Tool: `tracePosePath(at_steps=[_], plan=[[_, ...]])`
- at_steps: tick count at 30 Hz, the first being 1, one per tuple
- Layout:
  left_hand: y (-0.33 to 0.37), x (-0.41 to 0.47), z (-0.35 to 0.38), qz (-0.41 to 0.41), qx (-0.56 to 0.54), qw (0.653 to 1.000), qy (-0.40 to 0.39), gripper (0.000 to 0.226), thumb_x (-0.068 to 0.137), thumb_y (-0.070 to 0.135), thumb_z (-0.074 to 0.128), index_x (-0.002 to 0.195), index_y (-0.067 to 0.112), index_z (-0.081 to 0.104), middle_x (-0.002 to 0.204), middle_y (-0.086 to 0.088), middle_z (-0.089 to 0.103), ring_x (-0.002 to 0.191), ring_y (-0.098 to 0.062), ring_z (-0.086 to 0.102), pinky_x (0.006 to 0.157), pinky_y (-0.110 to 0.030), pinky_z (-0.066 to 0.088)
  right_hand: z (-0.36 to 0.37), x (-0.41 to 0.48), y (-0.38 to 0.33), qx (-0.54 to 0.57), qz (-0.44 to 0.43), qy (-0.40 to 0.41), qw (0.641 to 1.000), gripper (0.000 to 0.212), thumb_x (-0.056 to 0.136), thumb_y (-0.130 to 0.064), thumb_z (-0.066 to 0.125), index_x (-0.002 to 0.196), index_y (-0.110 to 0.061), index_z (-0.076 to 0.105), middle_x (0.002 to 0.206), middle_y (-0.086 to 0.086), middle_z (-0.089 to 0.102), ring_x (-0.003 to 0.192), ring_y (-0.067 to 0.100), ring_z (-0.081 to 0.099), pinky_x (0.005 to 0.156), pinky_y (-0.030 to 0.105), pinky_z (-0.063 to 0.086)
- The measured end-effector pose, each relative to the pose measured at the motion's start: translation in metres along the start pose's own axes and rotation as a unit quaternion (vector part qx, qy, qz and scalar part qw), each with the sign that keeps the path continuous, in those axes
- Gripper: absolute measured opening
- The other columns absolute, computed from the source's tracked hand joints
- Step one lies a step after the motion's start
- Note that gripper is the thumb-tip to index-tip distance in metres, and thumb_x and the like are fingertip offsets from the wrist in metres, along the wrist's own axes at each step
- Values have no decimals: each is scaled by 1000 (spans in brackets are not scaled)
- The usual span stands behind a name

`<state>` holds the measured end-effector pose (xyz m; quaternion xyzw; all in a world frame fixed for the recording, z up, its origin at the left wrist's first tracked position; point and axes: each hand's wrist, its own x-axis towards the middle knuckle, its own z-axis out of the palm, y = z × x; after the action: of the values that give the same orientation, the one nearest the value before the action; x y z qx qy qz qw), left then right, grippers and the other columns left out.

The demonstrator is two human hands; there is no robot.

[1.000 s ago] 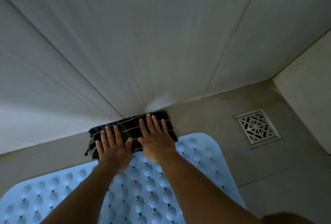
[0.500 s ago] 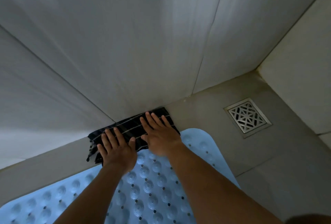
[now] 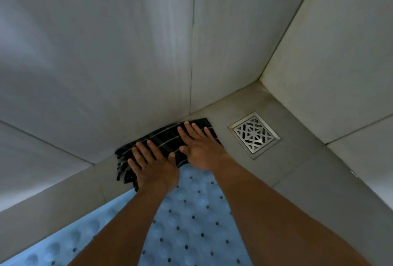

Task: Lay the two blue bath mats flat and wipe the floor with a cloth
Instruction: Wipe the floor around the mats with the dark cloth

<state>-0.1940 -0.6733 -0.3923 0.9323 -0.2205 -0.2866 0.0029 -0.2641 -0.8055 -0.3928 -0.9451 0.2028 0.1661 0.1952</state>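
Observation:
A dark cloth with thin pale stripes (image 3: 163,138) lies on the grey floor tile against the foot of the wall. My left hand (image 3: 153,166) presses flat on its near left part, fingers spread. My right hand (image 3: 200,146) presses flat on its right part, fingers spread toward the wall. One light blue bath mat (image 3: 187,223) with round bumps and small holes lies flat under my forearms, its far edge touching the cloth. No second mat is in view.
A square metal floor drain (image 3: 254,135) sits just right of the cloth, near the corner. Tiled walls rise straight ahead (image 3: 127,64) and on the right (image 3: 340,64). Bare floor tile (image 3: 308,180) runs to the right of the mat.
Both hands have slid the cloth to the right along the foot of the wall, closer to the drain. The view has turned toward the corner.

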Motion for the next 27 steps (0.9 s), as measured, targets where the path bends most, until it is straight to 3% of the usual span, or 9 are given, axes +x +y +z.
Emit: tracePosePath(at_steps=[13,27], plan=[[47,18,1,162,100,982,-2,75,105,50,10,154,5,-24,161,-22,-28,150,-35,-26,121,-52,-15,4,-36,30,61,154,54,985,63,109,-37,23,160,-19,-10,166,6,-21,152,21,-21,122,45,-13],[88,36,-9,387,268,882,2,78,102,58,13,155,14,-24,162,-13,-31,149,-25,-30,122,-45,-16,39,-98,36,100,279,143,944,63,108,-43,13,157,-15,-15,164,14,-22,144,21,-31,121,43,-15]])
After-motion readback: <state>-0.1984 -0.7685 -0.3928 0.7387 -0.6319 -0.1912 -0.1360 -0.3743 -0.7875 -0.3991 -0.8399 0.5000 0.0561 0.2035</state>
